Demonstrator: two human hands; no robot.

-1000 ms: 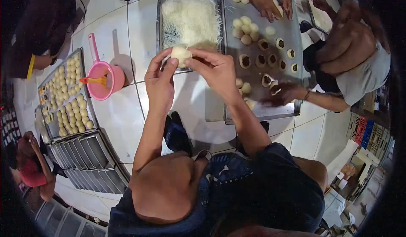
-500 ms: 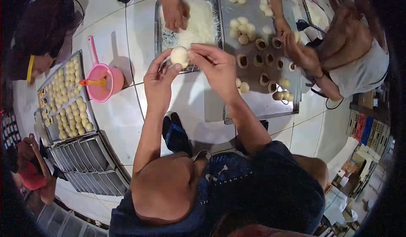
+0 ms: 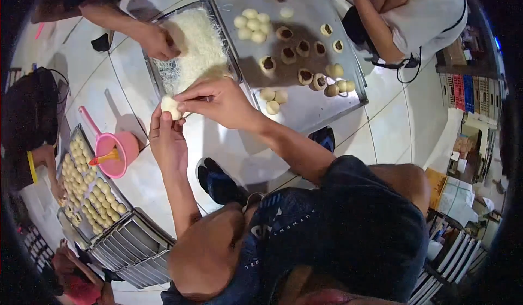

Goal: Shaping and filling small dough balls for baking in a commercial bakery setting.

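A pale round dough piece [image 3: 170, 107] is held up at the near edge of the metal tray of white shreds [image 3: 190, 43]. My left hand [image 3: 169, 141] grips it from below with thumb and fingertips. My right hand [image 3: 220, 103] has its fingertips closed on the same piece from the right. Just right of the shreds, a large metal sheet [image 3: 310, 101] carries several smooth dough balls [image 3: 251, 24] and several opened rounds with dark filling [image 3: 304, 76]. Another person's hand [image 3: 160, 41] reaches into the shreds from the upper left.
A pink dipper [image 3: 122, 150] with an orange brush [image 3: 109, 155] stands on the tiled floor at left, beside a tray of dough balls [image 3: 98, 201] on stacked metal pans [image 3: 131, 250]. Co-workers [image 3: 414, 27] squat around me. Coloured crates [image 3: 457, 92] line the right side.
The view has turned, so the trays appear tilted and my hands sit further left. A co-worker's hand has come into the shreds. The hand at the sheet's right edge has withdrawn upward.
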